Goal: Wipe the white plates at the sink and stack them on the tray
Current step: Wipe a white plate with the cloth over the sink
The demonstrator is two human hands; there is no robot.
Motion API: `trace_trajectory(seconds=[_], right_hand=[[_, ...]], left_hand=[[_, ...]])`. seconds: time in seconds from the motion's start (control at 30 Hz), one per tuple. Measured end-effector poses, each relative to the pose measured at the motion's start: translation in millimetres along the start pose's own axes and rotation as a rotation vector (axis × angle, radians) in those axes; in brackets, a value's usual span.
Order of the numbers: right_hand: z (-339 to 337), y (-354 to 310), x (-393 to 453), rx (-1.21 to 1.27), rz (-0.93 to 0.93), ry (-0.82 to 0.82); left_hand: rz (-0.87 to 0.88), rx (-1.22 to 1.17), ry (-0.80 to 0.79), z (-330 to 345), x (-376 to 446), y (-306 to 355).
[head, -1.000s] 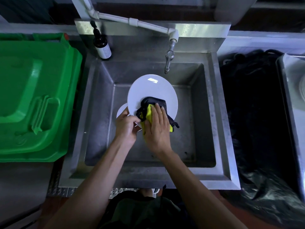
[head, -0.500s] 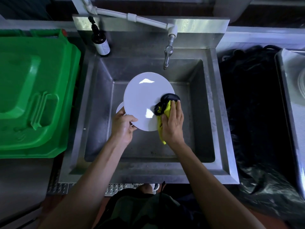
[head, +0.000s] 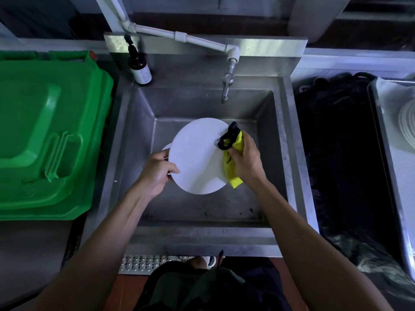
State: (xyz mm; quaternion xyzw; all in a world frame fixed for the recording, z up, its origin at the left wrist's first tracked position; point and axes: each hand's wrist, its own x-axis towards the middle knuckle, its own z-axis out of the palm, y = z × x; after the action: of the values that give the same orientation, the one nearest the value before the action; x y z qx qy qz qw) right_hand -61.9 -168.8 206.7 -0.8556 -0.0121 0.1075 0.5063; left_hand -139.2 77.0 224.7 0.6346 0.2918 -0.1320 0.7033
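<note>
Head view | white plate [head: 197, 158] held over sink [head: 283, 140] middle | left hand [head: 157, 170] pinches left rim | right hand [head: 247, 161] grips cloth [head: 233, 153] at right rim | likely stiff, slippery, fragile: hold by rim

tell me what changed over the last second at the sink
The right hand slid the cloth from the middle of the plate out to its right rim, bunching it there in its grip. The left hand kept its grip on the plate's left edge over the sink. The second plate beneath, the bottle and the green bin stayed put.
</note>
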Motion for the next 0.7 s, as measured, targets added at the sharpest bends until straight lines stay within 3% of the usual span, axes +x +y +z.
trace_trajectory(seconds=[0.13,0.43,0.7], right_hand=[[-5.9,-3.0,9.0,-0.060,-0.081,-0.053],[-6.0,-21.2,17.9,-0.272,-0.280,-0.103],[-3.5,-29.0,4.9,-0.340,-0.413,0.094]], left_hand=[[0.027,0.208,-0.139,-4.1,3.8,11.4],[0.124,0.547,-0.231,11.8,8.8,39.5],[0.248,0.710,-0.084,22.7,19.7,50.9]])
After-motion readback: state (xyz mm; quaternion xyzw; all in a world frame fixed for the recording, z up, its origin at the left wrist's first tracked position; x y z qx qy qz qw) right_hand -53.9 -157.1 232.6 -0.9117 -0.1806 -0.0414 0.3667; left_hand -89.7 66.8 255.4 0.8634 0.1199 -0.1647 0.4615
